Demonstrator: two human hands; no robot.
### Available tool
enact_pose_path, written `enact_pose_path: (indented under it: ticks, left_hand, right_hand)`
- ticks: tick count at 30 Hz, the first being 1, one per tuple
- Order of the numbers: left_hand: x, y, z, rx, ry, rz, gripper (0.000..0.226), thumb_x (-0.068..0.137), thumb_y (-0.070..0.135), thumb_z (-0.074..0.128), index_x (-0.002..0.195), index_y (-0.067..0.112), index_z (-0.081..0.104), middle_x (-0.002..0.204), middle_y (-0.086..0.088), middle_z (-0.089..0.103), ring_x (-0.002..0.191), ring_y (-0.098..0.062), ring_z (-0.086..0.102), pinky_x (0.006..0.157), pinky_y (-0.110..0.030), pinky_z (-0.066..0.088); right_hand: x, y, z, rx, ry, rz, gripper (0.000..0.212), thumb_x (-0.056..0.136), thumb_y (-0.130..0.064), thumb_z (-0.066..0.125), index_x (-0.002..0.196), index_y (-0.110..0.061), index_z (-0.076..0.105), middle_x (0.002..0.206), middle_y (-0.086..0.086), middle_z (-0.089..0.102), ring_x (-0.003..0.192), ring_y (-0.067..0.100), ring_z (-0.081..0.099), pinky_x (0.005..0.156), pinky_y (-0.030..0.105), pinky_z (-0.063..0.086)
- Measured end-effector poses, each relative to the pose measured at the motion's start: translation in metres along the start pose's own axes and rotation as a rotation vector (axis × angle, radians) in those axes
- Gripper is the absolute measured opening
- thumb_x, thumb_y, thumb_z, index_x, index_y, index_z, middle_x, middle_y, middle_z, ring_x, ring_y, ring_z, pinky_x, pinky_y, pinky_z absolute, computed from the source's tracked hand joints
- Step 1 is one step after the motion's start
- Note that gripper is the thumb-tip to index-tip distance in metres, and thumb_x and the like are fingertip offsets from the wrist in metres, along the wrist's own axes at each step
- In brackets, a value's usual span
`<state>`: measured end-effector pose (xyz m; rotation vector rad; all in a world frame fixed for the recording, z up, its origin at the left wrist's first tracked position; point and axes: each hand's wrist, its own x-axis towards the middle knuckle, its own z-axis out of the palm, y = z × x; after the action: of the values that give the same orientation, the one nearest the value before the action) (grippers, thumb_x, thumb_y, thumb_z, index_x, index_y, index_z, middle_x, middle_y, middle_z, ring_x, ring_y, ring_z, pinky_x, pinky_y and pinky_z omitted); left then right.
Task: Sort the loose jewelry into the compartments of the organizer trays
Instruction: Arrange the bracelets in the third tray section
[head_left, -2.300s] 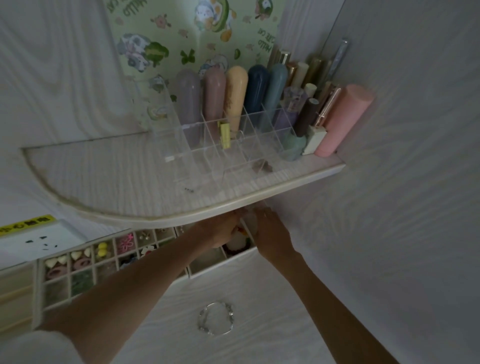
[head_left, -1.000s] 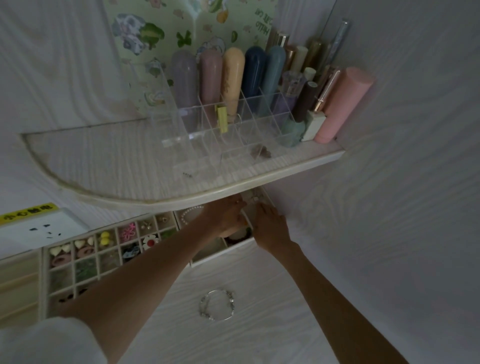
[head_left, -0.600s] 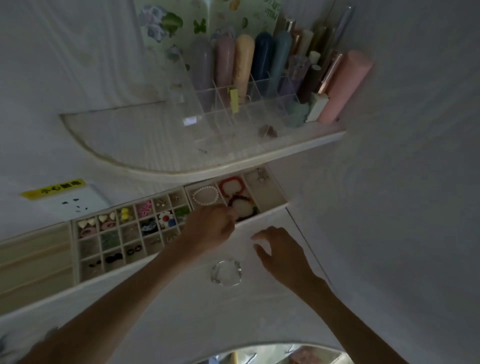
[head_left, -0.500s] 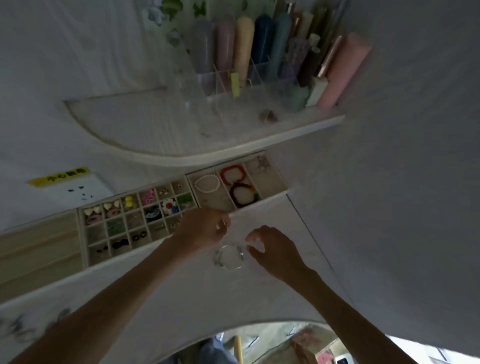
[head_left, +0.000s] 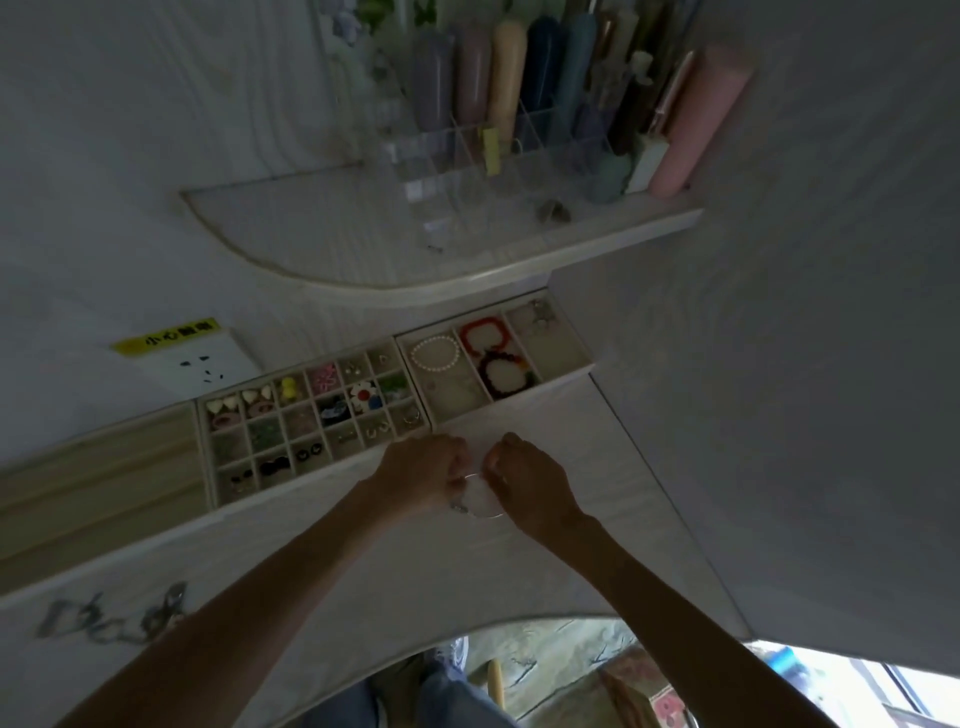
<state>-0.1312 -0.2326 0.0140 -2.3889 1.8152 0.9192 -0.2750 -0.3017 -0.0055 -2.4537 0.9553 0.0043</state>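
Both hands meet over a thin silvery ring-shaped bracelet (head_left: 480, 501) lying on the white desktop (head_left: 395, 571), just in front of the beige three-column organizer tray (head_left: 563, 358). Left hand (head_left: 423, 480) and right hand (head_left: 530, 486) pinch its opposite edges with curled fingers.

Dim room with pale wood-grain walls (head_left: 831, 312) filling the right and upper left of the frame. A curved white shelf (head_left: 363, 249) juts out at upper centre. A white wall socket (head_left: 192, 361) with a yellow label sits at left. The white surface (head_left: 395, 582) spans the middle; a daylit floor (head_left: 566, 670) shows at bottom right
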Motion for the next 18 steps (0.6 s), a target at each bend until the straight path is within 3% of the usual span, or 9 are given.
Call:
enact_pose_path:
  ticks: [5,9,12,15,18]
  left_hand:
    - [-0.001,0.001,0.006,-0.086,-0.015,0.035,0.028,0.091,0.036,0.056,0.116,0.025,0.059,0.115,0.007,0.062,0.105,-0.013,0.057,0.081,-0.026,0.042]
    - [0.01,0.009,-0.002,-0.232,0.054,0.096,0.022,0.092,0.033,0.057,0.109,0.021,0.061,0.104,0.008,0.067,0.094,-0.01,0.062,0.076,-0.025,0.047]
    - [0.027,0.02,-0.021,-0.377,0.172,0.14,0.021,0.094,0.028,0.055,0.109,0.016,0.06,0.104,0.003,0.066,0.093,-0.014,0.063,0.078,-0.027,0.05]
    - [0.052,0.031,-0.045,-0.47,0.265,0.142,0.022,0.094,0.024,0.055,0.111,0.01,0.06,0.106,0.0,0.066,0.097,-0.015,0.062,0.078,-0.02,0.046]
    - [0.082,0.037,-0.064,-0.476,0.305,0.133,0.019,0.093,0.027,0.055,0.105,0.014,0.061,0.108,-0.002,0.068,0.101,-0.017,0.063,0.086,-0.028,0.049]
  right_hand:
    - [-0.015,0.006,-0.017,0.097,0.049,-0.043,0.015,0.094,-0.014,0.049,0.097,-0.005,0.062,0.099,0.008,0.06,0.087,0.021,0.059,0.072,0.028,0.047]
    - [-0.014,0.013,-0.046,0.173,0.1,0.022,0.012,0.094,-0.022,0.051,0.098,-0.017,0.062,0.096,-0.005,0.064,0.078,0.005,0.056,0.066,0.01,0.038]
    - [-0.003,0.02,-0.07,0.131,0.248,0.053,0.01,0.093,-0.021,0.053,0.095,-0.02,0.062,0.094,-0.007,0.064,0.078,0.005,0.056,0.067,0.016,0.039]
    - [0.017,0.022,-0.093,0.062,0.398,0.095,0.008,0.092,-0.018,0.054,0.095,-0.017,0.062,0.093,-0.002,0.063,0.08,0.013,0.059,0.067,0.025,0.043]
    - [0.042,0.024,-0.103,-0.049,0.446,0.132,0.015,0.096,-0.017,0.047,0.097,-0.011,0.06,0.097,0.005,0.06,0.081,0.022,0.06,0.066,0.028,0.042]
